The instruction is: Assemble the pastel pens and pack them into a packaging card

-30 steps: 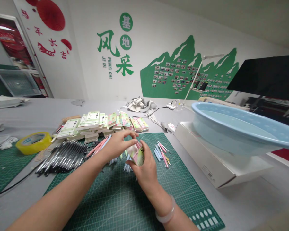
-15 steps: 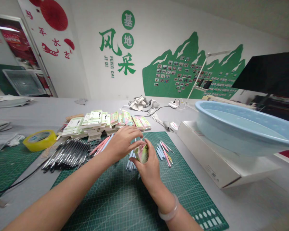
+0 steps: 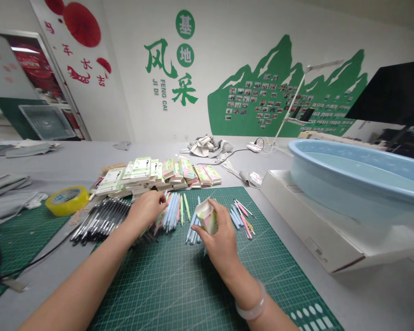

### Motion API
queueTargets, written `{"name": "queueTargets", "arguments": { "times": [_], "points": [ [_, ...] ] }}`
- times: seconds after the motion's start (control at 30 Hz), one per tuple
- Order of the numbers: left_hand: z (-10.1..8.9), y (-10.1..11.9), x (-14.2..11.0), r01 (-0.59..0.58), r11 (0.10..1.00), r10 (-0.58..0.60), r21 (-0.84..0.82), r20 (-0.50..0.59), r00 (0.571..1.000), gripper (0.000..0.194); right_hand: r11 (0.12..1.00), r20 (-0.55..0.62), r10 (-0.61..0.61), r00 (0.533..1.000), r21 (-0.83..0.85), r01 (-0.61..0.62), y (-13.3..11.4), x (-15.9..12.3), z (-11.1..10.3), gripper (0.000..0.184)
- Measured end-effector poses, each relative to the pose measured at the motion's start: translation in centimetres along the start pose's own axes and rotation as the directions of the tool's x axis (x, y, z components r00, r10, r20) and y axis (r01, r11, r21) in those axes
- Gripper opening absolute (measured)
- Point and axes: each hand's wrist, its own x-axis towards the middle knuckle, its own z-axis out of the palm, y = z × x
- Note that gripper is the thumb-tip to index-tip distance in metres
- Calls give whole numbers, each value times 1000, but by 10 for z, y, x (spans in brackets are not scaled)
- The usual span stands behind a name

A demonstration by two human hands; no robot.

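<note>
the right hand holds a small pink and green paper box above a green cutting mat. just beside the left hand lie blue and pink pens, black pens are on its left, and stacked packets are behind it.

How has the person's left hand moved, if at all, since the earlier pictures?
Yes. The left hand has moved to the person's left, closer to the roll of yellow packing tape on the table.

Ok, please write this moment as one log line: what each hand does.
left hand: at pastel pens on green cutting mat, grip unclear | right hand: holding small pink-and-green carton
</note>
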Motion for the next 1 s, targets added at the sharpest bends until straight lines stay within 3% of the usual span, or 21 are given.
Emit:
{"name": "queueTargets", "arguments": {
  "times": [0.3, 0.43, 0.53, 0.6, 0.63, 0.67, 0.73, 0.83, 0.9, 1.0],
  "points": [
    [28, 21, 21, 144, 984, -153, 104, 81, 985, 28, 1000, 4, 2, 1000, -20, -2, 3, -2, 5, 72],
    [24, 19, 27, 175, 982, -180, 74, 66, 981, 24, 1000, -21, 17, 1000, -19, -18, 3, -3, 3, 75],
    [5, 18, 24, 120, 984, -121, -134, -5, 993, 25, 1000, -32, 4, 999, -4, -4, 3, -5, 3, 75],
    [-15, 23, 16, -31, 922, 11, -386, -55, 998, 24, 1000, -51, -25, 998, -1, 25, 3, -7, 2, 73],
    [-27, 27, 9, -143, 846, 120, -514, -78, 990, 25, 999, -61, -39, 997, 2, 39, 3, -7, 2, 73],
    [-39, 33, 1, -253, 766, 235, -591, -109, 966, 27, 999, -72, -50, 996, 8, 51, 3, -7, 2, 73],
    [-64, 45, -17, -444, 683, 379, -580, -238, 894, 24, 997, -95, -66, 993, 38, 70, 3, -8, 0, 74],
    [-95, 61, -44, -686, 671, 576, -282, -384, 722, 18, 987, -117, -91, 989, 120, 105, 1, -8, -3, 77],
    [-108, 68, -58, -727, 681, 654, -86, -374, 657, 18, 978, -121, -99, 988, 169, 119, -1, -8, -4, 77],
    [-118, 71, -72, -707, 702, 684, 78, -348, 641, 20, 972, -119, -90, 989, 204, 113, -3, -8, -5, 76]
  ]
}}
